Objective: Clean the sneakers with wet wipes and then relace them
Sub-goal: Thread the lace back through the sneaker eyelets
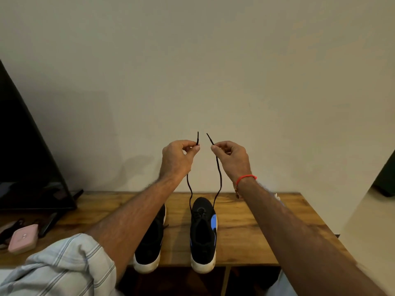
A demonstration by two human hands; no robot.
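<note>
While both hands are raised before the wall, a wooden table lies well below the fingers, with a dark screen far off to their left. Two sneakers stand on it, toes away from the person: the left sneaker partly behind the left forearm, the right sneaker, black with a blue side panel, directly beneath the fingers. A pink case sits low at the far left. No wipes can be made out.

Left hand and right hand are each closed in a thumb-and-forefinger pinch on one end of the black lace; the other fingers are curled in. A short tip stands up above each pinch, and the two tips are near each other but apart. Below the fingers both strands hang down to the front eyelets of the right sneaker, each with a slight bow.

Handling, as judged: the lace is light, limp and thin, so it will not push; only the stiff tips should steer through an eyelet. Hold just behind the tip. The ends look about level, which suggests equalising before crossing upward.
</note>
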